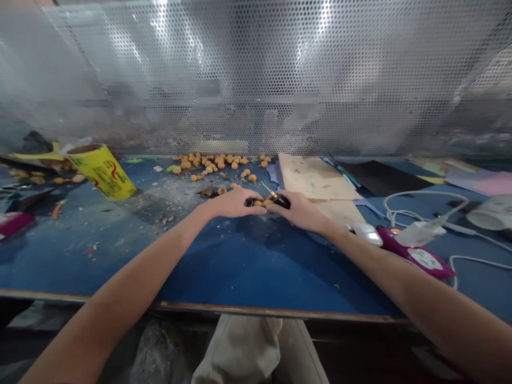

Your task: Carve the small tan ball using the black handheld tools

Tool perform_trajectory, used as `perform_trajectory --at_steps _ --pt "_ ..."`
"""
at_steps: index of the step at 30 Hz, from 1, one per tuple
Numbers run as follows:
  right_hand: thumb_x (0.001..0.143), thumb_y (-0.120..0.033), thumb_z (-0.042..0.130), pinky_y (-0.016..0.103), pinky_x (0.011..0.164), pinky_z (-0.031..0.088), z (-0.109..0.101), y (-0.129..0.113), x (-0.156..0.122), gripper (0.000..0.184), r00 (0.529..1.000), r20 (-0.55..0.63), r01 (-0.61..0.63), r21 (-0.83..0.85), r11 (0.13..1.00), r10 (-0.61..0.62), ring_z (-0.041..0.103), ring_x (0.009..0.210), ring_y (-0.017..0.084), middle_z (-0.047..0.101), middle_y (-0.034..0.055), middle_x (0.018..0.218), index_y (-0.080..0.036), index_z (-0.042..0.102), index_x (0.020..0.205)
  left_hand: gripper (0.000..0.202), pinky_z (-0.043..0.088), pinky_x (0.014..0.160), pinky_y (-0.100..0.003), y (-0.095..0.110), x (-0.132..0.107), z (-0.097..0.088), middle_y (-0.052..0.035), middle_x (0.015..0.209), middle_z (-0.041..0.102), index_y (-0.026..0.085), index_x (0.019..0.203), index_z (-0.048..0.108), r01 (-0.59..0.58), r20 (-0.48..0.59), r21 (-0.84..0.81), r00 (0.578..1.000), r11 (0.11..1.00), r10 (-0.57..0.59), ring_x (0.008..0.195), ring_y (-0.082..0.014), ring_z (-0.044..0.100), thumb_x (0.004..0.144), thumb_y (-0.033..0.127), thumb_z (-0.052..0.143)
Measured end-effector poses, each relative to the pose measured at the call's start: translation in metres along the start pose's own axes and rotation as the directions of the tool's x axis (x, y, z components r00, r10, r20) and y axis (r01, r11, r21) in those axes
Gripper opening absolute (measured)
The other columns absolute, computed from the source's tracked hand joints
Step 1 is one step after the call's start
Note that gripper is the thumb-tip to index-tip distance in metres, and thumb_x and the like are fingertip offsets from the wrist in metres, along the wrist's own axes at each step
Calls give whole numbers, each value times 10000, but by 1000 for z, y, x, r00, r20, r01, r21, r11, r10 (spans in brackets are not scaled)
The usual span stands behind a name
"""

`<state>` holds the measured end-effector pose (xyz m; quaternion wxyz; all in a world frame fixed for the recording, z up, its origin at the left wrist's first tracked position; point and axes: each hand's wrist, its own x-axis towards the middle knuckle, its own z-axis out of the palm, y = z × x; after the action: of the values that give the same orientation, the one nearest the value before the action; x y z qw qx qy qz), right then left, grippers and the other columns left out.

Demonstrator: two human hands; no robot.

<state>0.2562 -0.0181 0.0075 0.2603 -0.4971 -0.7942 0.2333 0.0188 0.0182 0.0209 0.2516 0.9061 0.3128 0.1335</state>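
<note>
Close together over the middle of the blue table [256, 261] are my two hands. My right hand [298, 209] is closed around a black-handled tool with a thin metal shaft [282, 201]; its tip points up and to the left, and its exact kind is unclear. Facing it, my left hand [234, 202] has its thumb and fingers curled around something dark with a bit of red, too hidden to name. Small round tan fruits [258, 203], like longans, show between the two sets of fingertips. Whether they are gripped or only touched, I cannot tell.
More tan fruits [216, 161] lie loose at the back, near a perforated metal screen [256, 69]. A tilted yellow tube [104, 173] stands left, beside crumbs. Brown cardboard [312, 176], a black sheet [380, 177] and a magenta power strip [420, 256] with white cables lie right.
</note>
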Motion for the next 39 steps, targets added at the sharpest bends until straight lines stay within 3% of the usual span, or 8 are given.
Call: perform_trajectory --at_steps 3,7,10,16,19,24,29,39 --pt "908 -514 652 313 611 426 -1 -1 -1 338 998 -34 54 -29 998 -55 594 651 178 670 38 774 -191 681 1001 441 453 733 -352 2 3 5 -75 913 663 185 961 703 -59 18 78 998 995 58 798 -199 600 952 593 538" --pt "920 -509 615 341 727 454 -5 3 0 352 983 -66 168 -83 982 -174 627 803 217 712 72 905 -180 686 1028 372 466 882 -386 -5 2 5 -107 1139 640 196 1067 722 -103 -92 71 990 992 109 973 -223 604 950 518 578" --pt "947 -489 571 371 803 465 -13 10 2 381 978 -8 204 -130 970 -206 645 872 244 731 102 997 -167 683 1118 389 473 880 -382 -11 -1 2 -106 1140 664 202 1106 714 -63 -122 47 990 997 68 964 -223 611 894 523 660" --pt "954 -544 588 415 942 455 -26 24 7 449 962 137 257 -174 951 -235 651 1057 289 729 97 1176 -236 670 1269 433 483 848 -348 -14 -5 -1 -89 1074 720 201 1114 692 2 -50 -39 999 999 -4 944 -216 652 845 540 708" --pt "959 -578 566 371 853 459 -28 24 7 458 961 175 246 -189 951 -214 657 942 262 735 84 1043 -225 670 1232 446 481 837 -332 -15 -6 -2 -87 1076 725 201 1112 697 36 -35 -55 999 998 -38 946 -213 654 821 537 727" --pt "988 -619 464 321 704 417 -27 18 4 471 957 240 210 -169 963 -166 617 751 224 679 72 824 -189 653 972 459 471 788 -324 -16 -6 -3 -62 965 742 222 1094 733 70 -24 -98 997 993 -72 881 -211 654 801 574 730" --pt "993 -659 403 306 606 397 -26 12 1 523 926 376 95 -111 989 -47 545 552 168 614 31 650 -202 575 806 432 450 781 -309 -11 -6 -6 -43 909 744 233 1086 750 76 -9 -46 997 996 -77 852 -203 655 789 546 744" --pt "995 -646 383 314 625 393 -26 9 1 521 923 382 104 -162 981 -35 540 604 180 588 30 638 -221 534 735 420 381 687 -301 0 -6 -8 -20 769 704 220 1077 760 75 -3 104 997 992 -75 656 -158 552 819 546 699"
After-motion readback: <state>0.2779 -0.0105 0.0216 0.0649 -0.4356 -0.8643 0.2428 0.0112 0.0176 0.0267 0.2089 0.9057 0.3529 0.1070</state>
